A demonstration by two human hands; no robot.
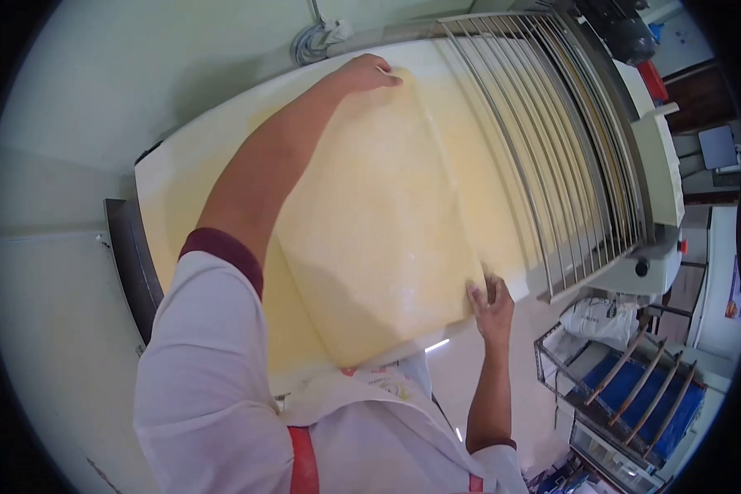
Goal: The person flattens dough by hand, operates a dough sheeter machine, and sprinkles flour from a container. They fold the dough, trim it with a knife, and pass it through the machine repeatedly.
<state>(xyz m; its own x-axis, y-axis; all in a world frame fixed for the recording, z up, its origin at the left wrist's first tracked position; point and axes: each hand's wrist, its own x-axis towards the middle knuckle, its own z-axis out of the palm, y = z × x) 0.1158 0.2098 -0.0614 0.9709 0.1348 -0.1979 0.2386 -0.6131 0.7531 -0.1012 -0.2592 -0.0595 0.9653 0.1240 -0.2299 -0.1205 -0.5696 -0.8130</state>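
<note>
A wide, pale yellow dough sheet [379,198] lies on the white belt of a dough sheeter, with one layer folded over another. My left hand [370,74] reaches across to the far side and pinches the far corner of the upper layer. Close to my body, my right hand [492,309] grips the near corner of that layer between thumb and fingers. The layer's right edge runs between my two hands. Beneath it, more dough [486,181] stretches right towards the metal guard and shows on the left too.
A metal bar guard [543,165] covers the belt's right end, beside the machine body [659,165]. A wall [66,165] stands along the left and far sides, with a coiled cable [309,43]. At lower right are a rack [642,395] and a white plastic bag [601,321].
</note>
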